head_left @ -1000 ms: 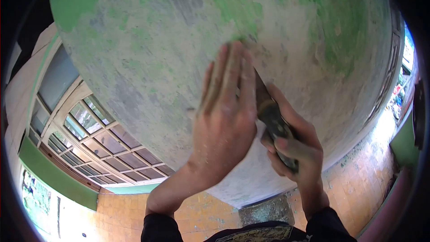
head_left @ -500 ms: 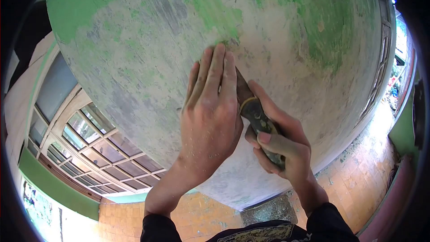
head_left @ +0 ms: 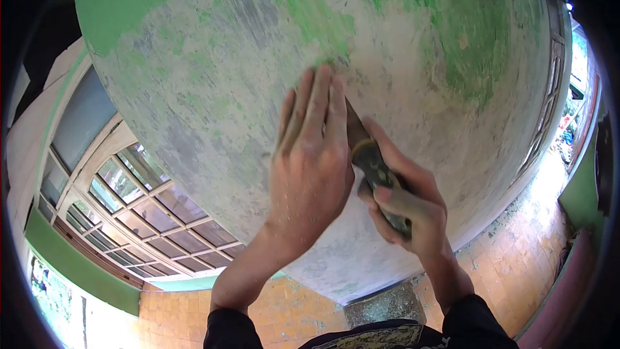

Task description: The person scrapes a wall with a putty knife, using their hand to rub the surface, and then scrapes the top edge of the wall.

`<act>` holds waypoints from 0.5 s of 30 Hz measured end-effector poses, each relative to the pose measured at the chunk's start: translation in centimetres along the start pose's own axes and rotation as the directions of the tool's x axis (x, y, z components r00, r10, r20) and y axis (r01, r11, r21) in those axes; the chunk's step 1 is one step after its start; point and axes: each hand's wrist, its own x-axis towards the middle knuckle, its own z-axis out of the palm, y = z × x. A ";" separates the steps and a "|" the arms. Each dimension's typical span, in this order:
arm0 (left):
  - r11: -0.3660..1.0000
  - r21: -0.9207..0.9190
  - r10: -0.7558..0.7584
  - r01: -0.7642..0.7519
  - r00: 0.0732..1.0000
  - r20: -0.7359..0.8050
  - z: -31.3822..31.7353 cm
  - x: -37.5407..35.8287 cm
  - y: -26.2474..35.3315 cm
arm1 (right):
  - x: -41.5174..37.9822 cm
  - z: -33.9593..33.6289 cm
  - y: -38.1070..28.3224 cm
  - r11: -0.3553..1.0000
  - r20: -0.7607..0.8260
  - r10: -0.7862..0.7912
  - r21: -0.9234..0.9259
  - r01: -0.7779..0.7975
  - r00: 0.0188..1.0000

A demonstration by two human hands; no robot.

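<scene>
A wall [head_left: 213,90] with patchy green paint over a bare grey-white surface fills the middle of the view. My right hand [head_left: 413,194] is wrapped round the dark, worn handle of a scraper [head_left: 374,161], which tilts up to the left. A pale yellow band rings the handle's top, and a brown-grey metal blade runs on from it. My left hand [head_left: 311,161] lies with its fingers stretched out and close together over the blade, palm toward the wall. It hides the blade's working edge. Pale specks of dust dot the back of that hand.
Below is an orange tiled floor [head_left: 278,310] with scattered paint flakes. A dusty dark mat or slab [head_left: 387,304] lies at the wall's foot. Paned doors [head_left: 142,210] stand at left, and a low pinkish wall edge [head_left: 562,284] runs along the right.
Both hands and the scraper sit slightly further right in view, along with a small shift of the camera. The grip is the same, and the left fingers are a little blurred.
</scene>
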 end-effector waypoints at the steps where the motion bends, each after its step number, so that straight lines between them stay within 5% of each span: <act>1: 0.999 0.048 0.009 -0.008 1.000 -0.027 -0.1 0.5 -0.1 | 0.4 0.0 -0.1 0.999 0.008 -0.042 -0.001 0.042 0.999; 11: 0.999 -0.035 -0.024 0.025 0.999 0.032 0.1 -0.5 1.0 | -1.4 0.5 -1.3 0.998 -0.053 0.068 -0.009 -0.069 0.996; 15: 1.000 -0.020 -0.023 0.023 1.000 0.016 0.6 -0.5 0.8 | -0.3 -0.1 -0.4 0.996 -0.029 -0.005 -0.093 0.002 1.000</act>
